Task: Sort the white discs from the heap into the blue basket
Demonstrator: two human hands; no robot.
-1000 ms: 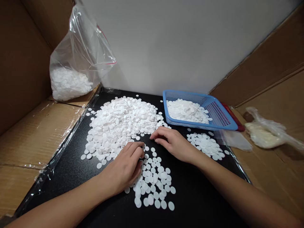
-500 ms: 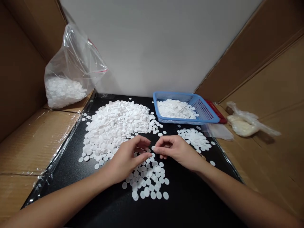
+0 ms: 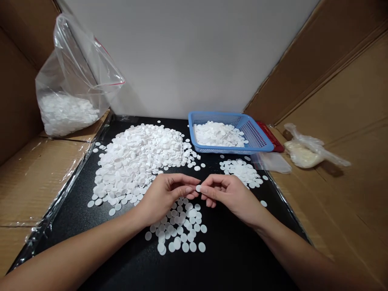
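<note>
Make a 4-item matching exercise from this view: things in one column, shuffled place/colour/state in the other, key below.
Things
1. Basket
2. Tall clear bag
3. Right hand
4. Largest disc heap

Descriptions
A. Pinching one white disc
B. White, spread on the black table
C. Blue, with white discs inside
D. On the cardboard, back left

Pairs: 1-C, 2-D, 3-A, 4-B

We count two hands, our left hand point(image 3: 163, 194) and right hand point(image 3: 235, 196); one blue plastic basket point(image 3: 233, 150); three see-through plastic bags point(image 3: 66, 115); one red object point(image 3: 272, 139); and four clusters of white discs point(image 3: 139, 157), whose overlapping pieces we cannot number.
</note>
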